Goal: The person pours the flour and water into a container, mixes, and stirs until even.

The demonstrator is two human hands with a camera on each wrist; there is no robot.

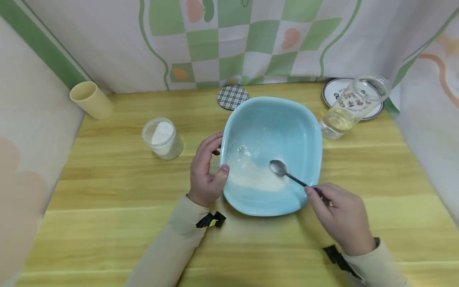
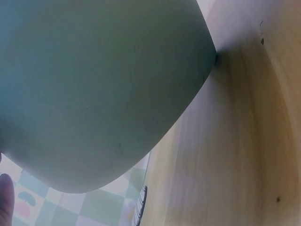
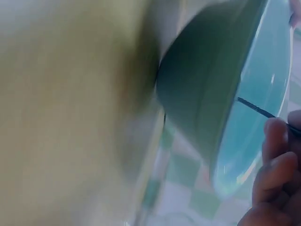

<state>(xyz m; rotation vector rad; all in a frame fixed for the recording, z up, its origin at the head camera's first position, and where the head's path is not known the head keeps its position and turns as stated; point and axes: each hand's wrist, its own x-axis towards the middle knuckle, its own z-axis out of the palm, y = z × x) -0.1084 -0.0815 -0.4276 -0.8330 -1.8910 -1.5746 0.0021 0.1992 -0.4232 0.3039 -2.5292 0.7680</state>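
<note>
A light blue square-sided bowl [image 1: 274, 115] stands on the wooden table, with a pale, wet-looking floury mixture [image 1: 254, 177] across its bottom. My left hand [image 1: 208, 171] grips the bowl's left rim, thumb on top and fingers round the outer wall. In the left wrist view the bowl's outer side [image 2: 103, 94] fills much of the picture. My right hand [image 1: 338, 213] holds a metal spoon [image 1: 277, 168] by its dark handle over the bowl's right front rim. The spoon's head is inside the bowl, at the mixture's right edge. The right wrist view shows curled fingers [image 3: 277, 172] at the handle.
Left of the bowl stands a clear tub [image 1: 163, 139] of white powder. A yellow cup [image 1: 91, 99] is at the back left. A checked round coaster [image 1: 232, 97] lies behind the bowl. At the back right are a glass [image 1: 337, 121] with pale liquid and a patterned plate [image 1: 331, 89].
</note>
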